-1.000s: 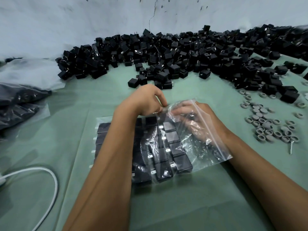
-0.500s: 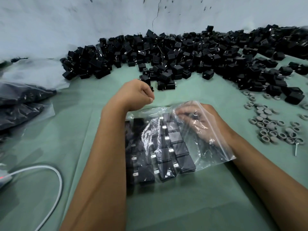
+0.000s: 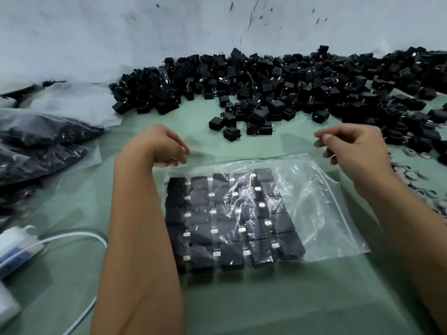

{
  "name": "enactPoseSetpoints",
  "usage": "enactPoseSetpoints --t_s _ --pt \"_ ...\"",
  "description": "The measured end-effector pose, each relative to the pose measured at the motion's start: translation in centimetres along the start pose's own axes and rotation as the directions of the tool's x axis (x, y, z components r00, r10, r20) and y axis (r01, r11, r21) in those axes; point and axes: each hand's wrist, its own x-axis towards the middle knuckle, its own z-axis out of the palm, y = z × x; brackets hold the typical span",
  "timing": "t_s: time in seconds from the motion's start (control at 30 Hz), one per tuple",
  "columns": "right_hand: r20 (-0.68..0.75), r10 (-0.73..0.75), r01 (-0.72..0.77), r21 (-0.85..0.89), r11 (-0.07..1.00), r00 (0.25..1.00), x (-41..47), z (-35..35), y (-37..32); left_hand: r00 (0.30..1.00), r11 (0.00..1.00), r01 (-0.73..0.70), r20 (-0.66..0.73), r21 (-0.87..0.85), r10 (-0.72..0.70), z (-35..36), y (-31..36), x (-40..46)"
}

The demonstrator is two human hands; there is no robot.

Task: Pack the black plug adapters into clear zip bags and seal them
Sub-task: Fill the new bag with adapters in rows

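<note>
Zip bag lies flat below both hands, mouth edge running left-right. Left hand loosely curled, empty; right hand curled, seemingly empty, equally near.

A green cloth covers the table. Grey rings lie scattered at its right edge. At the left a white power strip trails a white cable. A cracked, pale wall stands behind.
</note>
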Motion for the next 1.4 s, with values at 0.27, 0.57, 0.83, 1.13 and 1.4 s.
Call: enactPoseSetpoints --t_s 0.27,0.57,0.83,1.13,1.4 --pt "0.616 -0.242 0.587 -0.452 0.672 0.75 5.0 10.5 -8.0 0.994 0.998 0.052 0.091 0.036 -0.055 -0.5 -1.0 -0.1" --pt "0.82 0.083 0.777 -0.565 0.276 0.567 7.1 19.6 -7.0 0.996 0.999 0.052 0.066 0.006 -0.053 -0.4 -1.3 0.6" --pt "0.776 -0.032 0.761 -0.608 0.227 0.63 7.5 17.2 -6.4 0.999 0.999 0.028 0.034 -0.02 -0.028 -0.4 -1.2 0.9" --pt "0.459 -0.216 0.501 -0.704 0.504 0.862 8.4 7.4 -4.4 0.961 0.959 -0.277 0.004 0.057 0.277 1.5 2.4 0.2" --pt "0.066 0.031 -0.026 -0.075 0.997 0.997 0.6 -2.1 0.1 0.714 0.74 -0.668 0.211 -0.08 0.667 8.7 9.6 -2.5"
